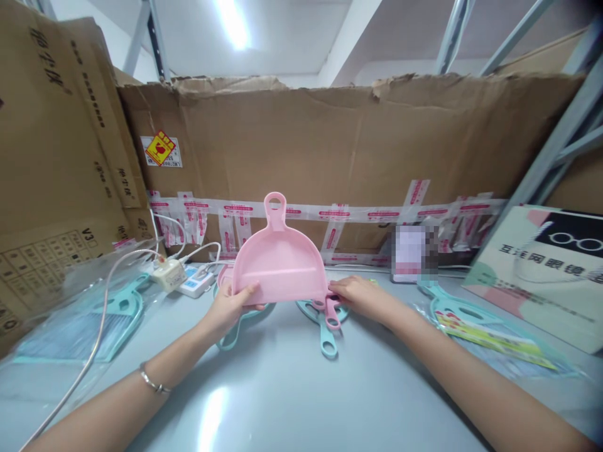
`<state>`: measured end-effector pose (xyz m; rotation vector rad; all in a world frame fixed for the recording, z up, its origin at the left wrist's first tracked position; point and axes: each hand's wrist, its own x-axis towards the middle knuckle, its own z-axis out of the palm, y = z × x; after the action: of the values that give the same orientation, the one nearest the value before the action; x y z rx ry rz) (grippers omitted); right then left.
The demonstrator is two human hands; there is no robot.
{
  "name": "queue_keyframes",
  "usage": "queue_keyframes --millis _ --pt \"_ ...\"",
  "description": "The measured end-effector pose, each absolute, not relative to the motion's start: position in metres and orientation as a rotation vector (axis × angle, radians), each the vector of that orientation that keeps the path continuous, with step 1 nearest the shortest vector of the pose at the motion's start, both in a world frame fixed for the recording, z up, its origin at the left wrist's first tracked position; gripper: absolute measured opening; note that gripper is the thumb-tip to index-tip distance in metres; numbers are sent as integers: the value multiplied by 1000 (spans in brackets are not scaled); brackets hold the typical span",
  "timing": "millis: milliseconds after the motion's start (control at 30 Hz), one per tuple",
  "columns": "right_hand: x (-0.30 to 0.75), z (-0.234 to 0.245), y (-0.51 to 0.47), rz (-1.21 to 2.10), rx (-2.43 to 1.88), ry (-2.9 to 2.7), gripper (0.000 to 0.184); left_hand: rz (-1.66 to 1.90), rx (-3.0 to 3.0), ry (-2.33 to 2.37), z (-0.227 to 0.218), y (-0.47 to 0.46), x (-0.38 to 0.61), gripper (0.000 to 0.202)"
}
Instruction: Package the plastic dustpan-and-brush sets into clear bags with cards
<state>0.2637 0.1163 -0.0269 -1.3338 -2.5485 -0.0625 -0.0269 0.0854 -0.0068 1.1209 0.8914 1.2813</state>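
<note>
A pink dustpan [279, 267] is held up in the middle, its looped handle pointing upward. My left hand [230, 307] pinches its lower left corner, thumb on the front face. At the pan's lower right corner, my right hand [358, 295] closes around a pink piece with a holed handle [332, 314], probably a small brush; its head and my fingertips are hidden. Underneath, a turquoise holed handle [328, 342] points toward me on the table. Another turquoise looped handle [229, 339] lies below my left hand, its far part covered by the dustpan.
Bagged turquoise dustpan sets lie at left [113, 320] and right [490, 333]. A white cable [101, 314] runs from a plug adapter [168, 275] beside a power strip [195, 282]. A phone [407, 254] leans on the large carton [330, 144]; a printed box [541, 276] stands right.
</note>
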Motion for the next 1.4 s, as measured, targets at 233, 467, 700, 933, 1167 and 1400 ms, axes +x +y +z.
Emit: queue_keyframes --millis 233,467,700,933,1167,1400 --pt "295 15 116 -123 -1405 -2192 24 1375 1063 910 -6 85 -24 42" --pt "290 71 79 569 -1043 -1309 34 1330 1148 965 -5 81 -22 39" --pt "196 60 69 686 -972 -1493 31 1261 1271 973 -15 66 -17 43" --pt "180 39 86 311 -990 -1459 25 1251 1334 767 -15 69 -21 68" --pt "178 38 81 364 -954 -1496 21 1186 1378 1089 -5 56 -12 37" --pt "187 37 91 600 -1025 -1430 35 1126 1362 1015 -14 50 -8 35"
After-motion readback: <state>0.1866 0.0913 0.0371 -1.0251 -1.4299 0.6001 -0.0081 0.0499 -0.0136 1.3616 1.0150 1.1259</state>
